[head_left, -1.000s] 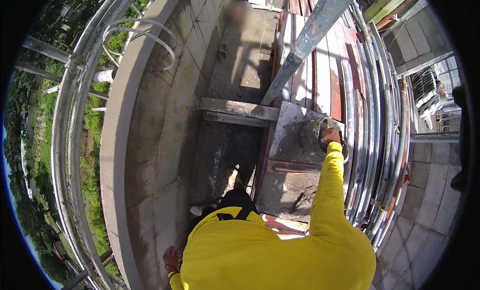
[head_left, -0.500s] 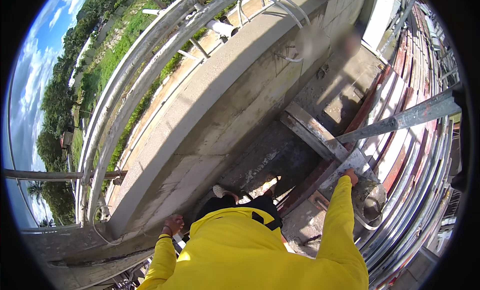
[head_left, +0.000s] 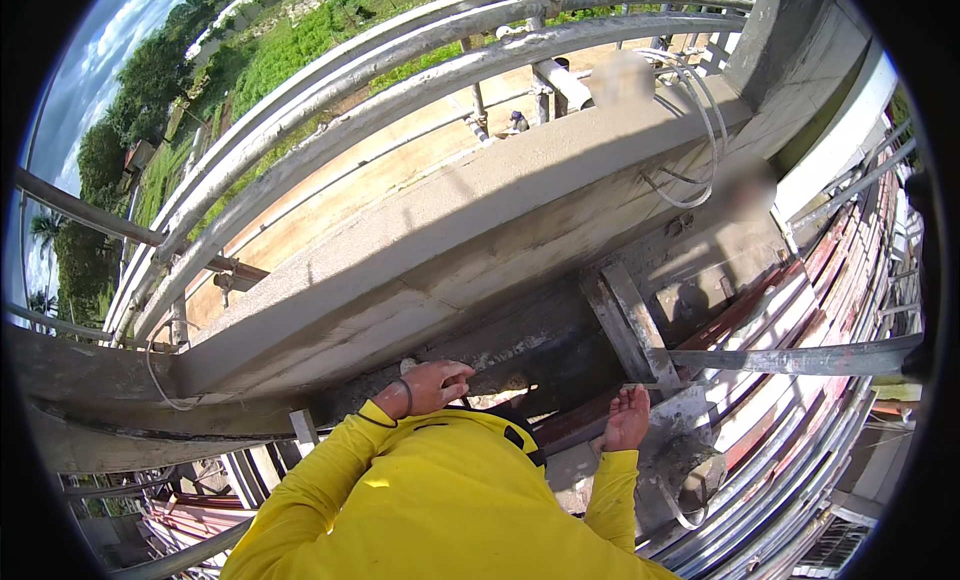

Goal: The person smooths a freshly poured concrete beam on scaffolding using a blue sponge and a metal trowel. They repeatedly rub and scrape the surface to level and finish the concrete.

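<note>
My left hand (head_left: 432, 387), with a dark band at the wrist, is in front of my body. Its fingers are loosely stretched to the right, and nothing shows in them. My right hand (head_left: 627, 420) is palm up with curled fingers, near the end of a wooden beam. A thin pale edge shows at its fingertips; what it belongs to I cannot make out. Close by on the right stands a bucket (head_left: 703, 477) with a pale handle and grey, mortar-like stuff about it. A grey-smeared board (head_left: 685, 408) lies just beyond the bucket.
A concrete parapet (head_left: 440, 205) runs along the left, with metal rails (head_left: 400, 95) outside it. White cable loops (head_left: 715, 145) hang over the wall. A scaffold tube (head_left: 800, 358) crosses at right above stacked metal pipes (head_left: 790, 490). Wooden beams (head_left: 630, 325) lie across the walkway.
My right hand has left the board by the bucket and come back toward my body, now palm up. My left hand has risen from my side to the front. The view has turned.
</note>
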The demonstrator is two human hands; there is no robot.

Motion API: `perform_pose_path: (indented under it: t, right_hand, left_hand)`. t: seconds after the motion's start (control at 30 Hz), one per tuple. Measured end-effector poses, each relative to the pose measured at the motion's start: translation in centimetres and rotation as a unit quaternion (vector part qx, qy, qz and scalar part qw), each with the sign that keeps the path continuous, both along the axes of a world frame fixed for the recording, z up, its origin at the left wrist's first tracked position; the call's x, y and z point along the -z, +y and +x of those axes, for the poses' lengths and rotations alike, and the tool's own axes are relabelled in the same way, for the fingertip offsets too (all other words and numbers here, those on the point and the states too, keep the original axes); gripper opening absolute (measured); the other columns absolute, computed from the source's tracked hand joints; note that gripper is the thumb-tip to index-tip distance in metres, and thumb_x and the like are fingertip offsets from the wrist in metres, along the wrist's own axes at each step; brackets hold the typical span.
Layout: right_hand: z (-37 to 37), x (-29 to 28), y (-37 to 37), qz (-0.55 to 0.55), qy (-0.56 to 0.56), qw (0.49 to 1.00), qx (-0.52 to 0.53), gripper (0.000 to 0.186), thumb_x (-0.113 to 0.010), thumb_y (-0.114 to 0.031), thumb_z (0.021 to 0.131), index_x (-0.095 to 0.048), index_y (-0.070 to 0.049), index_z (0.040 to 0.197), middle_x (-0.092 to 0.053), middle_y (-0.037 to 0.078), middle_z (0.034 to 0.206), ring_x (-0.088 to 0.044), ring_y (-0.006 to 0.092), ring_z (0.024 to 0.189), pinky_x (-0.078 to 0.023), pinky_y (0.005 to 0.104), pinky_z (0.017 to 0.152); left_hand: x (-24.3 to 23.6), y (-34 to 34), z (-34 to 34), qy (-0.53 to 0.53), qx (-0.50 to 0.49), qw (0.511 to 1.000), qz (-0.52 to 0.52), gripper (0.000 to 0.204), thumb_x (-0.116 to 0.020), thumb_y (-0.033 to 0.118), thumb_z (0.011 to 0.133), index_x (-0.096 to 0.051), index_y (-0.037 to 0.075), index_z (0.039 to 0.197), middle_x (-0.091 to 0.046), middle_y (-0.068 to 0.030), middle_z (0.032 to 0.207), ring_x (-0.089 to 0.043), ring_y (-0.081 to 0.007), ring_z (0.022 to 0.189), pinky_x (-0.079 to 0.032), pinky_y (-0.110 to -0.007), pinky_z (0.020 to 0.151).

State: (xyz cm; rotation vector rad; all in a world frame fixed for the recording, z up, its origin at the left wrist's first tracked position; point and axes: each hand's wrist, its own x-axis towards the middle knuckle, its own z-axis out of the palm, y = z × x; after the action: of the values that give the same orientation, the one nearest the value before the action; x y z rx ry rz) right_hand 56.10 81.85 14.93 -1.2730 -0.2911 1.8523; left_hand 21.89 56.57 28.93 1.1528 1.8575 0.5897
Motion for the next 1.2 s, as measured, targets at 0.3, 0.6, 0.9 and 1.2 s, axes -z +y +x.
perform_pose_path:
  t: [0.3,0.6,0.9,1.2]
  right_hand:
    - [-13.0,-9.5,-7.1,0.038,0.053,0.991,-0.115,0.021,-0.071,-0.023,0.102,-0.071,-0.008,0.115,-0.071,-0.003,0.107,-0.064,0.0087,0.098,-0.050,0.0284,0.083]
    - [-11.3,-10.2,-1.8,0.085,-0.009,0.989,-0.123,0.027,-0.071,-0.027,0.102,-0.074,-0.008,0.121,-0.075,0.001,0.113,-0.067,0.0104,0.104,-0.052,0.0298,0.089]
    - [-6.9,-6.8,4.1,0.106,-0.023,0.994,-0.021,0.034,-0.066,-0.030,0.104,-0.070,-0.005,0.126,-0.074,0.004,0.120,-0.067,0.0150,0.110,-0.052,0.0322,0.093]
    - [5.0,-7.5,5.9,0.091,-0.132,0.936,0.312,0.027,-0.069,-0.032,0.102,-0.073,-0.006,0.108,-0.073,0.002,0.095,-0.066,0.0112,0.079,-0.051,0.0263,0.070]
  left_hand:
    - [-0.8,15.1,4.3,-0.160,0.044,0.986,-0.009,0.026,-0.058,0.026,0.108,-0.065,0.001,0.106,-0.066,-0.0053,0.079,-0.061,-0.0141,0.067,-0.050,-0.031,0.062]
    - [-0.6,14.2,4.9,-0.048,0.088,0.992,0.075,0.021,-0.055,0.021,0.107,-0.062,0.003,0.099,-0.063,-0.0102,0.077,-0.059,-0.0242,0.068,-0.048,-0.038,0.063]
    - [-0.7,10.2,1.0,0.027,0.154,0.985,0.072,0.019,-0.053,0.021,0.107,-0.060,0.004,0.103,-0.067,-0.0192,0.086,-0.065,-0.0424,0.081,-0.052,-0.046,0.071]
    - [3.1,10.4,2.2,-0.005,0.161,0.987,0.019,0.021,-0.054,0.026,0.108,-0.062,0.006,0.105,-0.071,-0.0177,0.084,-0.072,-0.0412,0.081,-0.055,-0.047,0.070]
